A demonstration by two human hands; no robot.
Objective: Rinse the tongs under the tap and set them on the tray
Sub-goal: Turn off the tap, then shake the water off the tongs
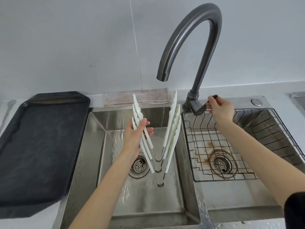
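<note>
My left hand (135, 136) grasps three white-tipped steel tongs (156, 138), nested and splayed into a V, by their left arms; the fingers (145, 123) curl round those blades, tips pointing up and hinge ends hanging below my palm over the left basin of the stainless steel double sink (99, 123). A thin stream of water falls just right of my fingertips from the dark curved metal tap (189, 38). My right hand (220, 108) pinches the tap's dark lever (207, 104) between thumb and fingers. Left of my left hand lies the flat black rectangular tray (38, 146), well apart from the tongs. Below my right wrist sits a black wire rack (214, 146).
</note>
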